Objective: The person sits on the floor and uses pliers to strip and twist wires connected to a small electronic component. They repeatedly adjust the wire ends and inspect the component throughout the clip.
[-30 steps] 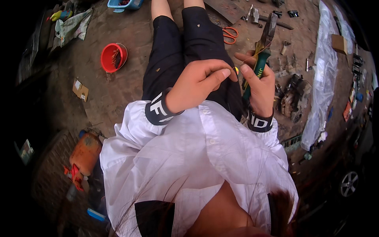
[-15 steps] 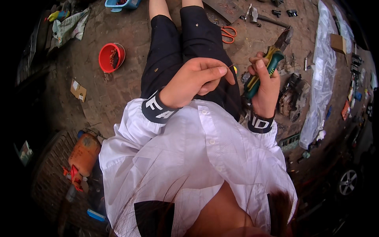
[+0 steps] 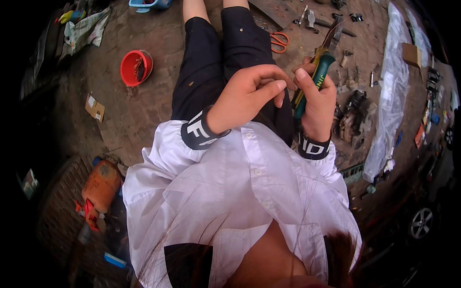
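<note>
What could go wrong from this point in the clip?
The right hand grips green-handled pliers with the nose close to the left hand fingertips; a slip could pinch them. A thin wire seems to run from the jaws and might whip. Scattered metal parts lie on the ground beside the legs.

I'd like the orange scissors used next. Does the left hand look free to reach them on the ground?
Probably yes. The left hand seems to hold nothing, fingers curled beside the pliers that the right hand grips. The scissors lie uncovered on the ground, past the knee, beyond both hands.
</note>
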Demonstrator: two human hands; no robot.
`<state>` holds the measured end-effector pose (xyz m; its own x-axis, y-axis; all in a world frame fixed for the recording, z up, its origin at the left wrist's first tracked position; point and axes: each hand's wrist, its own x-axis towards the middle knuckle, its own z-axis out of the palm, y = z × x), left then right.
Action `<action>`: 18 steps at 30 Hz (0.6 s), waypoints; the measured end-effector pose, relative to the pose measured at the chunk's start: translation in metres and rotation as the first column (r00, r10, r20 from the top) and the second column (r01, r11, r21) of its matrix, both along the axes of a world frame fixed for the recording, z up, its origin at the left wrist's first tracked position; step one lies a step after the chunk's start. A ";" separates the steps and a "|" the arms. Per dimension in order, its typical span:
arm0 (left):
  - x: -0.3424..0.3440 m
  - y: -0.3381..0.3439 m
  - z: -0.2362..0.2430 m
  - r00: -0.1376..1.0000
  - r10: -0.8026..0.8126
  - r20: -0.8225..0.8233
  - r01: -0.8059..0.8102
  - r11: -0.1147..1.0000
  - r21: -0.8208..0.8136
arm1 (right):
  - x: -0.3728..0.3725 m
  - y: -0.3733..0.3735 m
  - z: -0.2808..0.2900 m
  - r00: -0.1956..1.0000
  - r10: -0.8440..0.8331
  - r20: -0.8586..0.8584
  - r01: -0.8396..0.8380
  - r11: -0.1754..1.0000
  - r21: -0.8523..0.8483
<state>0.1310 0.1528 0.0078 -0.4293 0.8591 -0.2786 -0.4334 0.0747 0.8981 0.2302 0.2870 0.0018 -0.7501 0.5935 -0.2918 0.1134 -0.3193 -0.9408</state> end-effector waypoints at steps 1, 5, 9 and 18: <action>0.000 0.000 -0.001 1.000 0.009 0.010 -0.009 1.000 0.011 | 0.000 -0.001 0.000 1.000 -0.004 0.004 0.004 1.000 0.019; -0.002 -0.001 -0.001 0.999 -0.042 0.015 0.042 0.999 -0.028 | 0.002 0.001 -0.004 1.000 0.018 -0.007 -0.017 0.997 0.074; -0.005 -0.001 0.001 0.995 -0.087 0.044 0.090 0.993 -0.078 | 0.002 0.001 -0.001 0.999 0.031 0.029 -0.030 0.999 -0.024; -0.011 -0.009 0.004 0.987 -0.160 0.033 0.161 0.987 -0.029 | -0.003 0.003 -0.003 0.979 -0.189 -0.072 0.163 0.949 -0.269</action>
